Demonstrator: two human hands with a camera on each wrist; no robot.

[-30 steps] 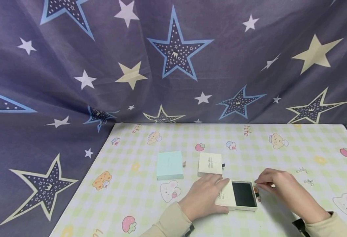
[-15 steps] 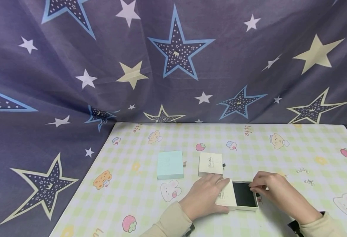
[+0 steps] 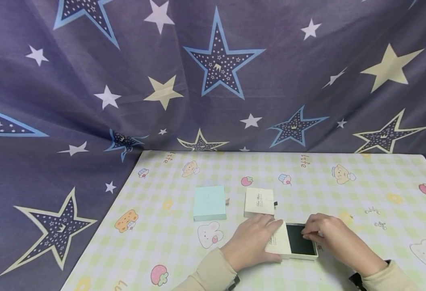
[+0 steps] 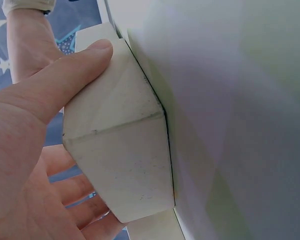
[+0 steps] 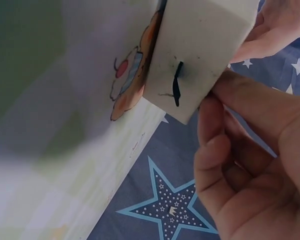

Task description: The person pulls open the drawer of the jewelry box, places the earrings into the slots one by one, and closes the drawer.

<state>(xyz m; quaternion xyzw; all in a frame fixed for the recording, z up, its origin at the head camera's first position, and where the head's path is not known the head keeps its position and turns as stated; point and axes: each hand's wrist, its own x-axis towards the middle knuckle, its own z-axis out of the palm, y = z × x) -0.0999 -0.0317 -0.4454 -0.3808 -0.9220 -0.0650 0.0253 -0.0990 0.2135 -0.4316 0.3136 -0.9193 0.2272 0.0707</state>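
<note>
My left hand (image 3: pixel 250 242) grips the cream sleeve of a small drawer box (image 3: pixel 279 241), thumb along its near side and fingers at the far side. The box's drawer (image 3: pixel 303 256) is pulled out to the right and shows a black insert (image 3: pixel 295 240). Over this insert's right part, my right hand (image 3: pixel 327 234) has thumb and forefinger pinched together. What they pinch is hidden; I cannot tell its kind. In the right wrist view, the thumb and curled fingers (image 5: pixel 215 155) are at the drawer's end, which has a black pull tab (image 5: pixel 177 85).
Behind the box lies a second cream box (image 3: pixel 259 201) with a black tab. A mint-green box (image 3: pixel 209 203) with a beige tab is left of it. Two small silvery pieces of jewellery (image 3: pixel 380 225) lie at the right. A star-patterned curtain (image 3: pixel 125 81) hangs behind the checked tablecloth (image 3: pixel 343 194).
My right hand has moved left, from beside the drawer's right end to over the black insert, its fingertips still together. My left hand has kept its grip on the box.
</note>
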